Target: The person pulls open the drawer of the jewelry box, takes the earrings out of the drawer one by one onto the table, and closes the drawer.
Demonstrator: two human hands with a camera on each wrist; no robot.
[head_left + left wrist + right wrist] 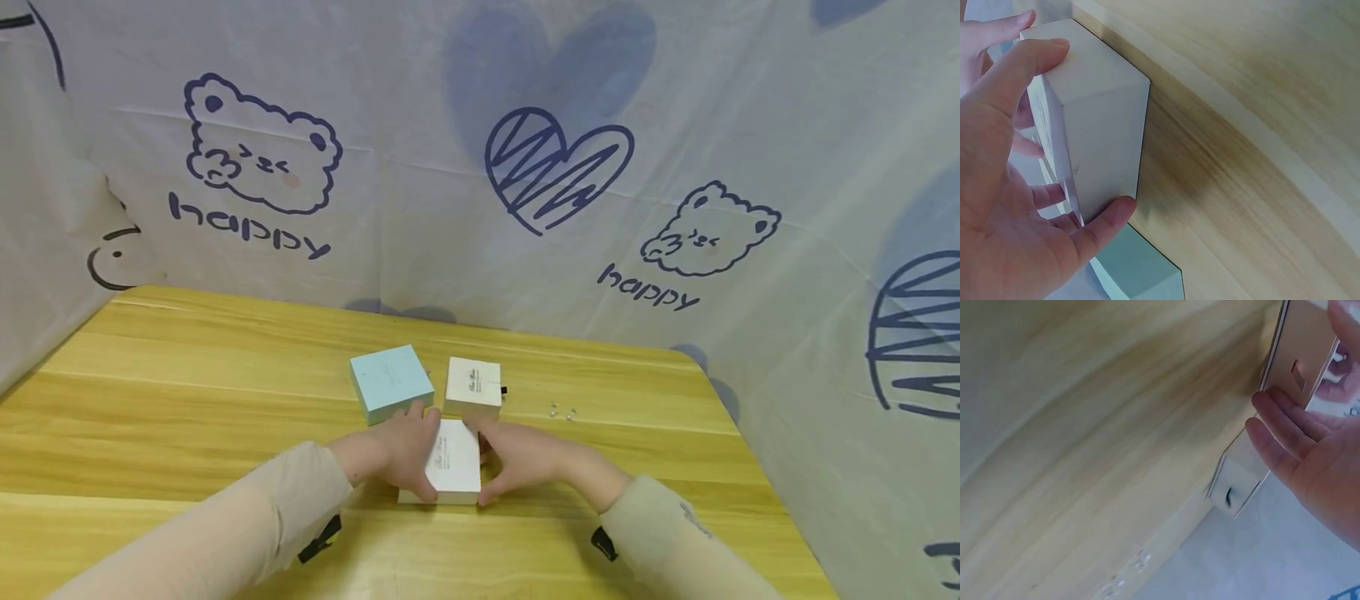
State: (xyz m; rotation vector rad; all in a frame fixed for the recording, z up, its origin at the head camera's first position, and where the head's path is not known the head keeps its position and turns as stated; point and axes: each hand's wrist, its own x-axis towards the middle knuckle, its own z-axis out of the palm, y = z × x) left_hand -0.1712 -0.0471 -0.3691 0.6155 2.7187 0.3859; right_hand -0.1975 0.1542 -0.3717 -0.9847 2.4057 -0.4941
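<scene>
A white box (456, 458) with small dark print on its lid lies flat on the table, held from both sides. My left hand (397, 448) grips its left part, thumb at the near edge and fingers at the far edge; in the left wrist view the hand (1016, 187) has thumb and fingers around the white box (1107, 137). My right hand (525, 457) holds the box's right end, thumb at the near corner and fingers at the far one. The right wrist view shows that hand (1316, 437) against the box's end (1304, 350), which has a small slot.
Behind the held box stand a light blue box (392, 379) and a cream box (472, 383) with a black tab on its right side. Several tiny shiny pieces (562, 412) lie to the right on the wooden table (225, 375). A printed cloth (420, 208) hangs behind.
</scene>
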